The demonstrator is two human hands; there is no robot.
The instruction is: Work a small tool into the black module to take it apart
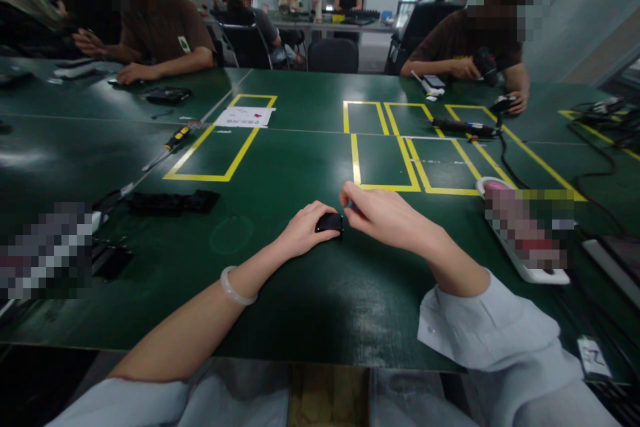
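Observation:
Near the middle of the green table, my left hand (309, 230) grips a small black box-shaped part (330, 222) between thumb and fingers, low over the tabletop. Its exact kind is too small to make out. Just to the right of it is my right hand (373, 213), fingers curled in and thumb close to the fingertips. Whatever the right fingers may pinch is hidden or too small to see. The two hands are close together but apart.
Yellow tape outlines mark the green table (300, 160). A black strip-like object (173, 201) lies left, near a yellow-black screwdriver (177, 138) and a paper sheet (243, 117). Rightward are a black bar-shaped tool (465, 127) with a cable and a white-edged phone-like object (523, 233). Co-workers sit opposite.

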